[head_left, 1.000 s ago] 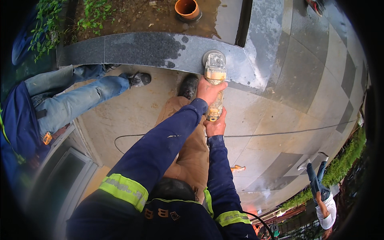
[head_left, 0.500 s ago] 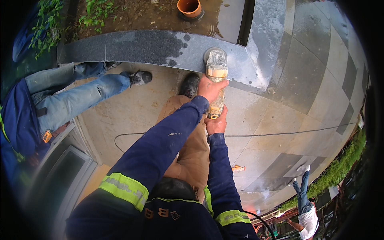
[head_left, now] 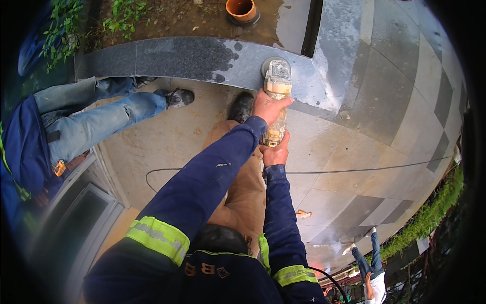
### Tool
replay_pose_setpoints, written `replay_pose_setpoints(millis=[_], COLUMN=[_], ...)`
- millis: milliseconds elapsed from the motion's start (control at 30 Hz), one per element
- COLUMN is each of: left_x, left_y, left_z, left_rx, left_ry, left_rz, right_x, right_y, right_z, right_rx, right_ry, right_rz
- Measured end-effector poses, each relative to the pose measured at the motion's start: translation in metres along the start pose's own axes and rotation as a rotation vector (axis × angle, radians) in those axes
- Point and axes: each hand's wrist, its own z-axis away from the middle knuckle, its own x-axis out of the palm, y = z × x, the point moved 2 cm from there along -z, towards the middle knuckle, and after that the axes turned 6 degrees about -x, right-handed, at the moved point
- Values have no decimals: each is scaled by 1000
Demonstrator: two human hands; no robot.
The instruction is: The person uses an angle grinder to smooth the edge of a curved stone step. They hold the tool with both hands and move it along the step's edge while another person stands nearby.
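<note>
Underfoot, the paved floor (head_left: 354,152) of pale and grey stone tiles fills the right and middle of the frame, and a dark polished granite curb (head_left: 167,58) runs across the upper part, damp and smeared with pale slurry near its right end. Beyond the curb, at the top, lies a bed of wet soil (head_left: 167,20) with small green plants at the upper left. At the left edge another person sits or crouches in blue jeans (head_left: 91,121), one shoe close to the curb. Both of the wearer's arms in dark blue sleeves with yellow reflective bands reach up the middle of the frame to an angle grinder (head_left: 276,88), whose disc end rests on the curb at upper centre. The left hand (head_left: 268,106) is wrapped firmly around the grinder's front body, and the right hand (head_left: 276,152) is closed around its rear handle, just below. By my reading the grinding or polishing of the curb's top face is under way, and the next move calls for a steady two-handed hold while the disc is guided flat along the stone. A thin black cable (head_left: 354,171) crosses the floor. An orange clay pot (head_left: 242,9) stands in the soil at the top; its inside looks empty, though little of it shows.
</note>
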Motion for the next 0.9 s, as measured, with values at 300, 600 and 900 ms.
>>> replay_pose_setpoints(millis=[300,600,900], left_x=[-16,-3,-2], left_y=[-18,0,-19], left_z=[32,-7,32], left_rx=[-25,49,-8], left_ry=[16,6,-13], left_rz=[-5,62,118], right_x=[7,2,-7], right_y=[27,2,29], right_z=[28,-8,22], right_rx=[19,-34,38], right_ry=[-49,-22,-52], right_rz=[10,31,9])
